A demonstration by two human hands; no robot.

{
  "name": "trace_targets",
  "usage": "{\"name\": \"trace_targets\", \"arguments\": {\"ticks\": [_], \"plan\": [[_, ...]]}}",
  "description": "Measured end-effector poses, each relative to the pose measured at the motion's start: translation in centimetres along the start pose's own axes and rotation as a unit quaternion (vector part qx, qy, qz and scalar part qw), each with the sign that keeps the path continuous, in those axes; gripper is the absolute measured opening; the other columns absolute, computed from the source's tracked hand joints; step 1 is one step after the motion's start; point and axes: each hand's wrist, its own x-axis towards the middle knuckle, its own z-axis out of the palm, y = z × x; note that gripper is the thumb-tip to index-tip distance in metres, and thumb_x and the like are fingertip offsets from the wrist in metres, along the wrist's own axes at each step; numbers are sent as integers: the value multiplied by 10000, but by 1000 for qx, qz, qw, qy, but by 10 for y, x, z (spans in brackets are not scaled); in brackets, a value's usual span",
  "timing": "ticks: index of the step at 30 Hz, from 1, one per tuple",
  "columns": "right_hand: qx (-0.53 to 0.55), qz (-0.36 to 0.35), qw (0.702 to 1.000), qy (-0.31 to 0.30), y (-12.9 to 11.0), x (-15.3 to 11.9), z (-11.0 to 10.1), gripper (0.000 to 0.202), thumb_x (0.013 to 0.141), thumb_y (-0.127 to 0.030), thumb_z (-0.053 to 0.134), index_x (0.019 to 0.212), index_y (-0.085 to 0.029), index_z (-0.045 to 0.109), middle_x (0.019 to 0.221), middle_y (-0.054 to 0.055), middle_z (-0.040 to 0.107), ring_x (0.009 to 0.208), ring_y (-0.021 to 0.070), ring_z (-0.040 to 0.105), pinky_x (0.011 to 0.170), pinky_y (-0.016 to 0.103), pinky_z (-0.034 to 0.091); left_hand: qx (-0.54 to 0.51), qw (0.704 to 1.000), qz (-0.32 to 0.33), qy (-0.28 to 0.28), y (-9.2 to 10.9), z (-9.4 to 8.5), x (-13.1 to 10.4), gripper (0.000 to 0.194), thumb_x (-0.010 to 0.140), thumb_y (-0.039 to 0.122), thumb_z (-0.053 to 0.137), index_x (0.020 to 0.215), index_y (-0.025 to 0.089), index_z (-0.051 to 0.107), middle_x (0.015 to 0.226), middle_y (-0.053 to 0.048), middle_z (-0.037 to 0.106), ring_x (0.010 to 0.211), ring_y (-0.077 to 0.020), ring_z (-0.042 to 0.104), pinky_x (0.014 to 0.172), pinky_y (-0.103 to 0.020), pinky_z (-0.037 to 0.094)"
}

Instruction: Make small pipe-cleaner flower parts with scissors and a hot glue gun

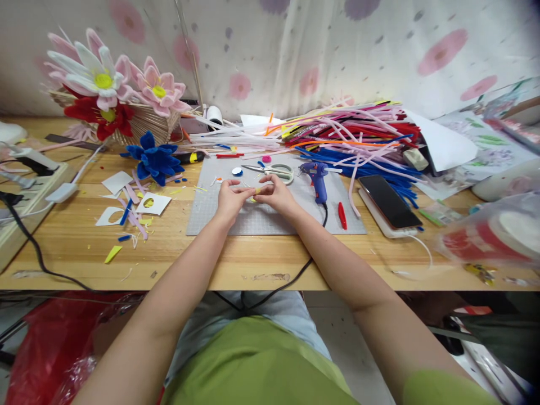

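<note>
My left hand (230,198) and my right hand (276,196) meet above a grey cutting mat (202,219). Both are closed, fingertips pinching a small yellow piece (255,198) between them; its exact shape is mostly hidden by the fingers. Just behind the hands lie scissors (287,173) with pale handles. A small round disc with a white top and blue rim (237,171) is near my left hand, and a pink disc (266,159) sits beyond the scissors. To the right of my right hand a blue glue gun (317,179) rests on the mat.
Fuzzy pipe cleaners (337,132) are heaped at the back. A blue fuzzy flower (152,157) and paper scraps (155,204) lie left, near a basket of flowers (103,84). A phone (388,201), a bagged cup (493,236) and a red strip (342,216) are right.
</note>
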Motion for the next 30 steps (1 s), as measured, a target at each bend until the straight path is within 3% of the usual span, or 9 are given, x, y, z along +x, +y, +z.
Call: {"name": "trace_targets", "arguments": {"ticks": [9, 30], "plan": [[-12, -25, 1000, 4, 0, 0, -1, 442, 545, -295, 701, 890, -225, 434, 632, -81, 603, 580, 97, 565, 616, 265, 442, 4, 1000, -1, 14, -2, -2, 3, 547, 483, 162, 799, 827, 208, 376, 647, 24, 640, 691, -154, 632, 680, -284, 441], [15, -37, 999, -28, 1, 1, 1, 447, 541, -281, 720, 883, -230, 437, 668, -68, 633, 638, 116, 611, 694, 305, 498, -35, 999, -13, -18, 1, -1, 2, 596, 425, 145, 809, 821, 199, 366, 661, 51, 593, 656, -116, 594, 717, -279, 433]]}}
